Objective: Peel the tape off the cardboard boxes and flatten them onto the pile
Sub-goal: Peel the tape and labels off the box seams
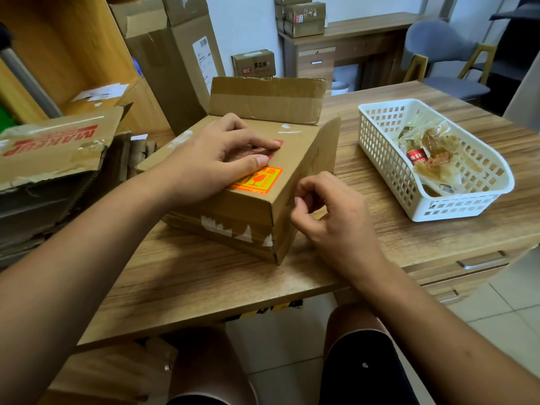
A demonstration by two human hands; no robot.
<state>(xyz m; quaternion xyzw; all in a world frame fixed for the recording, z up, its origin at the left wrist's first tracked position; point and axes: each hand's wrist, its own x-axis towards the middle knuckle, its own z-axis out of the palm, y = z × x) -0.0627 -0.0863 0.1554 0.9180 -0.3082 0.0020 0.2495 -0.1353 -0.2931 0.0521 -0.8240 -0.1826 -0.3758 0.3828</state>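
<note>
A brown cardboard box (295, 147) lies on the wooden table (204, 276), its far flap standing up and an orange sticker (258, 179) on its top face. My left hand (213, 159) rests on the top face, fingers pressing down beside the sticker. My right hand (327, 211) is at the box's right side, thumb and fingers pinched at the tape on that face; the tape itself is too clear to make out. Torn white tape scraps (230, 229) cling to the near face. A pile of flattened cardboard (52, 159) lies at the left.
A white plastic basket (377, 147) holding crumpled tape stands on the right of the table. Tall opened boxes (175, 62) stand behind the box. More small boxes (304, 16) sit on a far desk, with a grey chair (447, 54) at the back right.
</note>
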